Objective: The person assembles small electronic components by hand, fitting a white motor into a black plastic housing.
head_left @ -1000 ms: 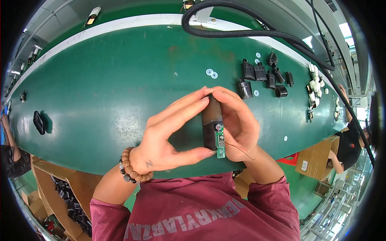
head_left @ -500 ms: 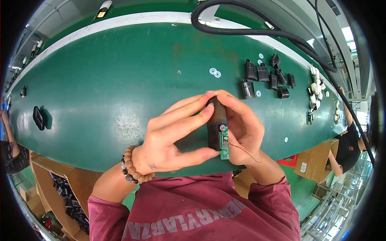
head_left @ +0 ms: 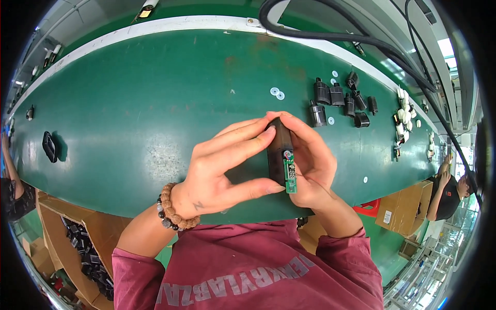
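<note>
Left hand: partly open, fingertips on the far end of the dark casing, thumb tip at its near end.
Right hand: curled about the casing's right side, a fingertip at the far end.
Dark casing: gripped between both hands, over the counter.
Circuit board: green, along the casing's near part, between left thumb tip and right palm.
</note>
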The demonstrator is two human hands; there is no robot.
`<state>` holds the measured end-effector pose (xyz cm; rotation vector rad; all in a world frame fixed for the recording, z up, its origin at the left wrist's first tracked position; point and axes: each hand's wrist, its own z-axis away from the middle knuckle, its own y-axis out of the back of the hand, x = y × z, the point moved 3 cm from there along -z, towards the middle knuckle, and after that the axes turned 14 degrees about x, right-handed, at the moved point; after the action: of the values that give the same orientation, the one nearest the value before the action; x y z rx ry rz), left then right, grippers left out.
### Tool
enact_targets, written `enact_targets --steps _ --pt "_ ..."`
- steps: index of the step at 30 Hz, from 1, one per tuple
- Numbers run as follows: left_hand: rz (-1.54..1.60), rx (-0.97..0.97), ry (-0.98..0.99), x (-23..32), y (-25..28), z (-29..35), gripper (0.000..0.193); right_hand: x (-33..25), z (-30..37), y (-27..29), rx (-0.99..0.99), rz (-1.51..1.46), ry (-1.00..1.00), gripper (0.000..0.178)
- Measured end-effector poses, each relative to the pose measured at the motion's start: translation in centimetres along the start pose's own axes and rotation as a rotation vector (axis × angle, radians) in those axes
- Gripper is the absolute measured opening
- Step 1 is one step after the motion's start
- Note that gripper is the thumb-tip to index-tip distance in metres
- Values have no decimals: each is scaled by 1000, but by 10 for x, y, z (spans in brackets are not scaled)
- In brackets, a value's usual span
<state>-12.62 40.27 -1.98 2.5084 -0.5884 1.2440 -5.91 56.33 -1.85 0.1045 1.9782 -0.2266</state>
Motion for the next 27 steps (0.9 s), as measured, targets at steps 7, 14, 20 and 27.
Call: enact_targets --steps 7,14,20,27 --pt "-212 52 232 50 30 2 77 -25 19 23 160 3 -194 51" --pt "-786 980 465 145 231 123 42 -93 168 169 205 -270 -912 52" --pt "-1323 891 941 140 417 341 32 -69 349 272 391 1063 -1527 51" --pt "-803 730 1247 65 391 431 45 -139 121 164 130 941 -1324 31"
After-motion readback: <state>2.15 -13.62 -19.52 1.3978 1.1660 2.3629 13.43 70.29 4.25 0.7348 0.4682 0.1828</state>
